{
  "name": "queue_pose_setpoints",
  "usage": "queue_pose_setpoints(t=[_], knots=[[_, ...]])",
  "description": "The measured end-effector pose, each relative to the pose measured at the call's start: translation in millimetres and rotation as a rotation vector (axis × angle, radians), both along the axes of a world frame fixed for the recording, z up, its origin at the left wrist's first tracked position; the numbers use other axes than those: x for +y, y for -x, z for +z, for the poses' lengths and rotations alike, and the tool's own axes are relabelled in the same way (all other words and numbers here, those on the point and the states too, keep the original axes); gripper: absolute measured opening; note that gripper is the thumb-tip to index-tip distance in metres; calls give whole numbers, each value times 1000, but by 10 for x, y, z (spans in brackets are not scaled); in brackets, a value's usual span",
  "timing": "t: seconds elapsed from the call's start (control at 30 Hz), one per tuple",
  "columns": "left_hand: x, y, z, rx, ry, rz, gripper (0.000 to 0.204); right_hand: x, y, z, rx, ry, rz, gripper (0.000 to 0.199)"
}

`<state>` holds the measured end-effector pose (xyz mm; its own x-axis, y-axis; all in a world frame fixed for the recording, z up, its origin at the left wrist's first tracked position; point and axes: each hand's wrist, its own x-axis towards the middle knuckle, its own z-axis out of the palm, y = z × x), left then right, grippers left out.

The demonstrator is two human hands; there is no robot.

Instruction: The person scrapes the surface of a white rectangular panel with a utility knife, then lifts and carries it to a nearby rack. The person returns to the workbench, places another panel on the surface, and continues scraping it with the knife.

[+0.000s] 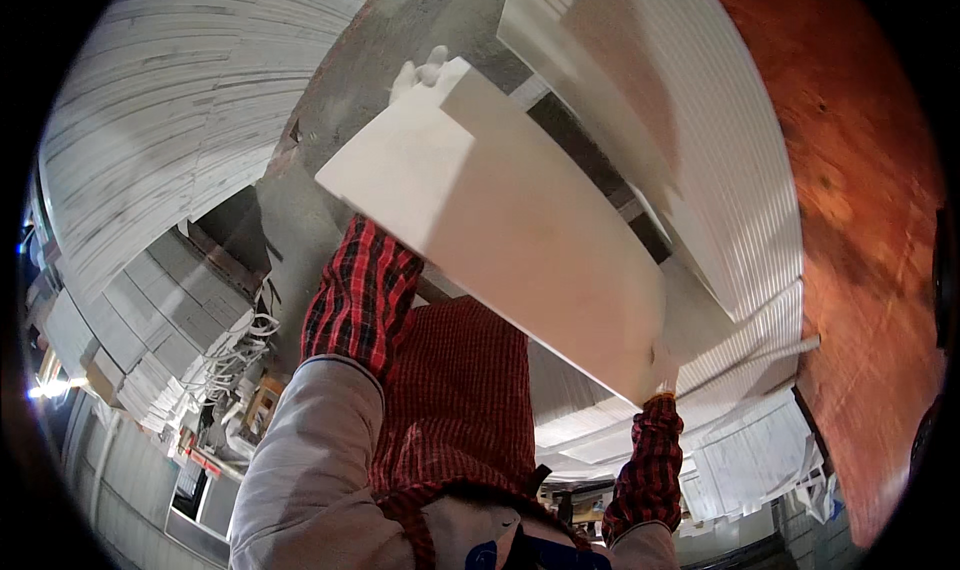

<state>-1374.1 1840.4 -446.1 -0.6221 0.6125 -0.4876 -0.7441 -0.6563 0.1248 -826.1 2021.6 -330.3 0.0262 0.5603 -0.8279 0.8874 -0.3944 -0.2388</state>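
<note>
A smooth, pale white board (540,230), long and flat, is held tilted in front of me, with a shadow across much of it. My left arm in its checked red-and-black sleeve passes under the board. The white-gloved fingers of my left hand (426,73) come up around its far left end. My right hand (664,378) grips the near right end; the board and the sleeve cuff hide much of it. Beyond the board stands a stack of similar white boards (740,185), their edges forming fine ridges.
Long stacked white strips (190,100) fill the left side. A reddish-orange wooden sheet (860,200) rises on the right. Grey concrete floor (375,100) shows between the stacks. Tangled white cords or straps (235,355) lie by the lower left stack. More white panels (750,460) stand at the lower right.
</note>
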Motion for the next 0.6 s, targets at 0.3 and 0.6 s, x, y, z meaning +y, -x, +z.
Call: queue_pose_setpoints(t=[0.3, 0.6], knots=[[409, 12, -742, 30, -87, 2, 42, 586, -346, -770, 11, -22, 326, 39], [604, 124, -1057, 17, 117, -1, 40, 704, 129, -739, -124, -7, 701, 38]])
